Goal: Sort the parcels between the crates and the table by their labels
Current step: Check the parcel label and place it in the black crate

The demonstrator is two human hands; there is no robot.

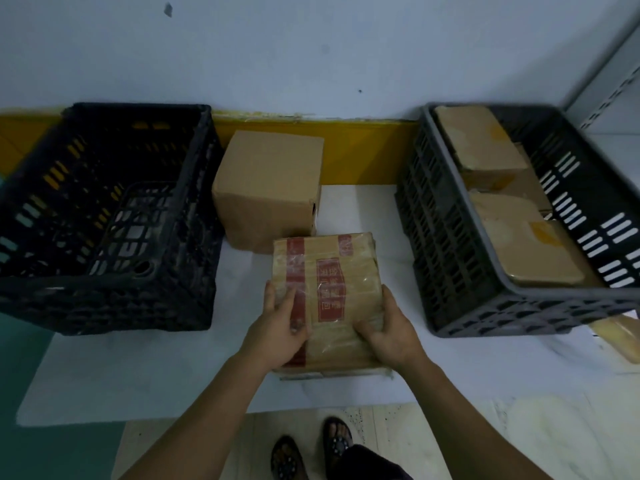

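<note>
A flat cardboard parcel (332,271) wrapped in clear film with red printed tape lies on the white table (138,375), between the two crates. My left hand (282,323) grips its near left part, thumb on top. My right hand (389,329) grips its near right corner. Behind it stands a plain brown box (268,185). The black crate (104,216) on the left holds nothing I can see. The grey crate (519,299) on the right holds several flat tan parcels (526,244).
A white wall with a yellow strip (363,150) runs behind the table. Another tan parcel (620,337) pokes out under the grey crate at the right edge. A metal shelf post (609,81) stands at the far right. My sandalled feet (311,452) are on the floor below.
</note>
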